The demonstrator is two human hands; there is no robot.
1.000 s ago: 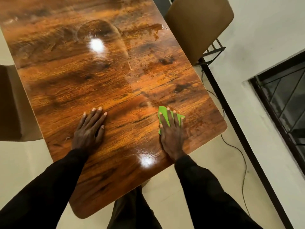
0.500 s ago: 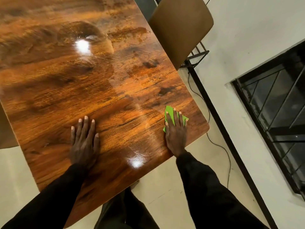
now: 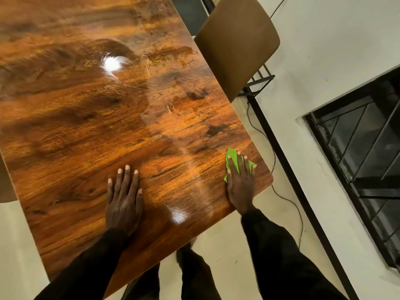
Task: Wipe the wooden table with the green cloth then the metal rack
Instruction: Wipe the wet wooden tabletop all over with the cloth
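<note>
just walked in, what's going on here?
A person is wiping the wooden table. The right hand presses the green cloth flat near the table's near right corner, fingers straight. The left hand rests flat on the wood, holding nothing. A brown chair stands at the far right edge.

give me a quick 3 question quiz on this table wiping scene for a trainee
1. True or false: the left hand lies flat on the glossy brown wooden table, holding nothing.
2. The right hand presses the small green cloth near which part of the table? A centre; B near right corner; C far left edge.
3. Fill in: the tan seat back past the table's right edge belongs to a ____.
Key: 1 true; 2 B; 3 chair.
</note>
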